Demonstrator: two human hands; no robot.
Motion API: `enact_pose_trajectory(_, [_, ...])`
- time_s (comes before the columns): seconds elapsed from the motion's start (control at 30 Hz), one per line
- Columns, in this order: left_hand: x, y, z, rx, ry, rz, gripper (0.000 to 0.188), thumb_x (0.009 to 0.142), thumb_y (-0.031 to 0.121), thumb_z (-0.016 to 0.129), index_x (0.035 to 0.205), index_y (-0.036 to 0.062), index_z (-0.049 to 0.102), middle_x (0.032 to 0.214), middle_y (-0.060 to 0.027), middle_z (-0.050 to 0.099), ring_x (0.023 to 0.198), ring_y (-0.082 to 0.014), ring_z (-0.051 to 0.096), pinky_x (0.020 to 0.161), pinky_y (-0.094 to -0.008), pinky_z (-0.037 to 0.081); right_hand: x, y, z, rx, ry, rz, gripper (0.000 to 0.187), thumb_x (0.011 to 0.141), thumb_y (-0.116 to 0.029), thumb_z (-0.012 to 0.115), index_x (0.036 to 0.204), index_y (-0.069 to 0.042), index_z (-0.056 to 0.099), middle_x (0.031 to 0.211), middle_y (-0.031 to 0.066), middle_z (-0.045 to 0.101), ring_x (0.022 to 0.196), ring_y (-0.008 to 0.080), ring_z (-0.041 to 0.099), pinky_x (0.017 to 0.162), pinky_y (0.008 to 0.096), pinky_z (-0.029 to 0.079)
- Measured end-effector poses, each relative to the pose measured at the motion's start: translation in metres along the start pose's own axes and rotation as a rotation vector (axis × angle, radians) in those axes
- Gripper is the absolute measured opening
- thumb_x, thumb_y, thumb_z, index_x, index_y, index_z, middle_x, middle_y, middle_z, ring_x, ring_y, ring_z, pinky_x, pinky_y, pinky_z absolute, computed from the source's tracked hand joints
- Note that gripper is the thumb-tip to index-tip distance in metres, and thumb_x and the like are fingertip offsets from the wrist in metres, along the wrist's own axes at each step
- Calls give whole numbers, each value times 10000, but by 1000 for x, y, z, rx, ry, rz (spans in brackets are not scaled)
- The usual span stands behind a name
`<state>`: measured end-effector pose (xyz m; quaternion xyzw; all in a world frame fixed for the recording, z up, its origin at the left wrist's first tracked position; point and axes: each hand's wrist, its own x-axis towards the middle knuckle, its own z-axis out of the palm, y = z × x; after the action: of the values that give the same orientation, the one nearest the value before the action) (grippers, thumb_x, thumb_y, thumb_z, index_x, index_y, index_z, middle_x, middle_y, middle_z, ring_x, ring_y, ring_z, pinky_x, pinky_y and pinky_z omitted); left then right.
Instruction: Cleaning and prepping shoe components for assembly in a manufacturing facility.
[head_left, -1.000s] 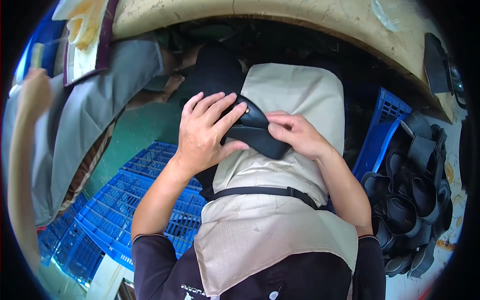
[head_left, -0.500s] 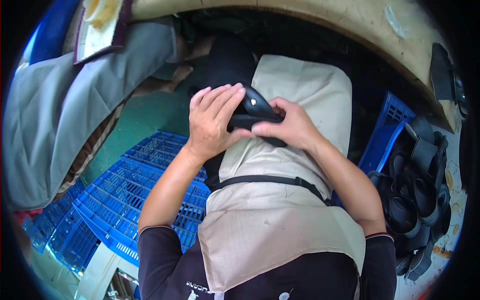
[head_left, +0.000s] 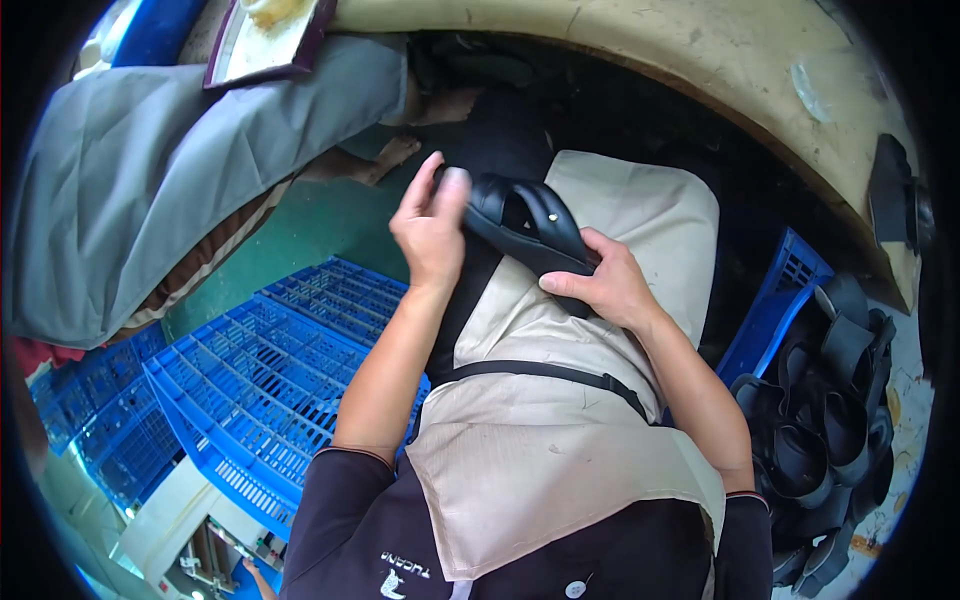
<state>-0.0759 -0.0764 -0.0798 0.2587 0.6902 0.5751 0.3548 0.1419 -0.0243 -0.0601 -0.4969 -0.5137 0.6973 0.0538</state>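
Note:
A black sandal (head_left: pixel 532 238) with wide crossing straps and a small shiny stud is held over my lap, its sole side turned toward me. My right hand (head_left: pixel 610 280) grips its right end, thumb on the near side and fingers behind. My left hand (head_left: pixel 432 232) stands at the sandal's left end with its fingers raised and apart. Those fingertips are partly blurred, and I cannot tell whether they touch the sandal. Beneath lies my beige apron (head_left: pixel 640 200).
Blue plastic crates (head_left: pixel 270 370) stand at my left. Several black sandals (head_left: pixel 825 430) are heaped at my right beside a blue crate (head_left: pixel 775 300). A pale table (head_left: pixel 650 35) curves across the far side. Another person's grey apron (head_left: pixel 200 150) is at the far left, below a tray (head_left: pixel 270 45).
My left hand has come off the top of the sandal and opened at its left end. The sandal has tilted and shows more of its straps; my right hand keeps hold of it.

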Motion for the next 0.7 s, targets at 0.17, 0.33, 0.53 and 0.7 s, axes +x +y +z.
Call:
enact_pose_trajectory(0.17, [13, 21, -26, -251, 160, -265, 306, 994, 258, 668, 1194, 28, 697, 942, -38, 697, 734, -69, 604, 646, -203, 521, -18, -35, -34, -42, -322, -157, 436, 776, -209, 787, 1127, 7, 644, 960, 55, 664, 829, 156, 557, 819, 273, 472])
enact_pose_trajectory(0.33, [6, 25, -48, -345, 345, -376, 195, 980, 244, 636, 1001, 59, 695, 762, -23, 657, 596, -84, 575, 563, -213, 505, -55, -125, -41, -330, -219, -507, 542, 643, -181, 832, 1107, 60, 691, 966, 113, 700, 816, 208, 605, 781, 290, 490])
enact_pose_trajectory(0.53, [-1, 25, -61, -242, 320, -406, 246, 960, 181, 657, 1119, -1, 705, 964, -127, 744, 836, -187, 707, 747, -290, 571, -117, -277, 74, -534, -466, -962, 772, 596, -338, 923, 1225, 42, 685, 1058, 173, 696, 839, 249, 642, 757, 340, 521])
enact_pose_trajectory(0.7, [-5, 96, -17, -247, 16, -191, 241, 953, 128, 650, 1139, -17, 697, 955, -157, 752, 814, -204, 722, 730, -277, 571, -158, -320, 133, -157, -562, -1551, 684, 645, -221, 845, 1255, -21, 610, 1386, 242, 517, 1182, 384, 583, 1016, 431, 474])
